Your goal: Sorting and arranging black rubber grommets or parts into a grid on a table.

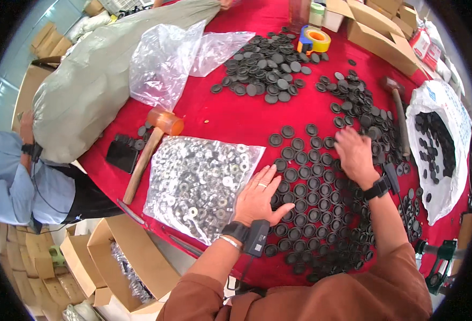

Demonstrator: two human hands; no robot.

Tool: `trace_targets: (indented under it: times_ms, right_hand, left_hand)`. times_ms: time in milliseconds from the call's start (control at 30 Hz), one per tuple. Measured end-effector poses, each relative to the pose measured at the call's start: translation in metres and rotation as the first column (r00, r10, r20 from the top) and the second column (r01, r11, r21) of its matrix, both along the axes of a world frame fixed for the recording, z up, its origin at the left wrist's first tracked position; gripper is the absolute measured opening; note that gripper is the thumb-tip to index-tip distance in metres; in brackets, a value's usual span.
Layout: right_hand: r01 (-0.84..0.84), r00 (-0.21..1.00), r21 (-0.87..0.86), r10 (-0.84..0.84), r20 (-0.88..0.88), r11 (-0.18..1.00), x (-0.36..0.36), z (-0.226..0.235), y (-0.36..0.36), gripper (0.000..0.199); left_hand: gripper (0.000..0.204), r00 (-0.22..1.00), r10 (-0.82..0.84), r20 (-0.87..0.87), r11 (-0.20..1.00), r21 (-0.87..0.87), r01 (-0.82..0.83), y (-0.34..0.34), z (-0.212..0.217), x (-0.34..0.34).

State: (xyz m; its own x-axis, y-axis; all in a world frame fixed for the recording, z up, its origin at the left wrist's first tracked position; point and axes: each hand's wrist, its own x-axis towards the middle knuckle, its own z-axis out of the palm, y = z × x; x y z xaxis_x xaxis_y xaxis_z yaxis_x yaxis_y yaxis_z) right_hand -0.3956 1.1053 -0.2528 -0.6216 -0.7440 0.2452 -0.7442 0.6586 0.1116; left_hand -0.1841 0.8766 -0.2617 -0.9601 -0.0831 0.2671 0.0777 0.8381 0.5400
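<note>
Many round black caps (312,184) lie in close rows on the red tablecloth in front of me, hollow side up. At the left edge of these rows my left hand (260,198) rests flat, thumb apart, between the caps and a clear plastic bag (193,184) full of small metal and white ring-shaped parts. My right hand (355,156) reaches over the upper right of the rows. Its fingers are slightly bent and spread, with the tips down among the caps, and nothing shows in its grasp. A looser heap of caps (375,128) lies just beyond its wrist.
Farther off are another cap pile (270,67) and a tape roll (317,40). A mallet (166,122) lies left, a hammer (400,115) right beside a white sack (436,101) of caps. Another person (22,182) stands left by a big grey sack (86,96). Cardboard boxes (129,257) sit below.
</note>
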Motion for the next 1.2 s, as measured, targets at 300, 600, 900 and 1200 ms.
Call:
trace_targets:
  times_ms: [300,600,900,1200]
  right_hand:
    - [0.029,0.991,-0.142,-0.009,0.137,0.989,0.016,0.013,-0.007,0.015]
    - [0.319,0.933,-0.318,-0.238,0.269,0.893,-0.040,0.014,-0.018,0.022]
    - [0.305,0.926,-0.282,-0.214,0.311,0.910,-0.044,0.015,-0.026,0.028]
    - [0.182,0.909,-0.112,-0.123,0.399,0.977,-0.043,0.024,-0.032,0.028]
  left_hand:
    - [0.067,0.998,-0.055,-0.021,0.998,-0.013,0.055,-0.005,0.004,-0.006]
    - [0.065,0.999,-0.049,0.022,0.997,-0.064,0.051,0.001,0.005,-0.007]
    - [0.065,0.997,-0.071,0.023,0.996,-0.043,0.072,0.001,0.003,-0.001]
    - [0.065,0.997,-0.073,-0.007,0.994,-0.077,0.072,-0.004,0.005,-0.015]
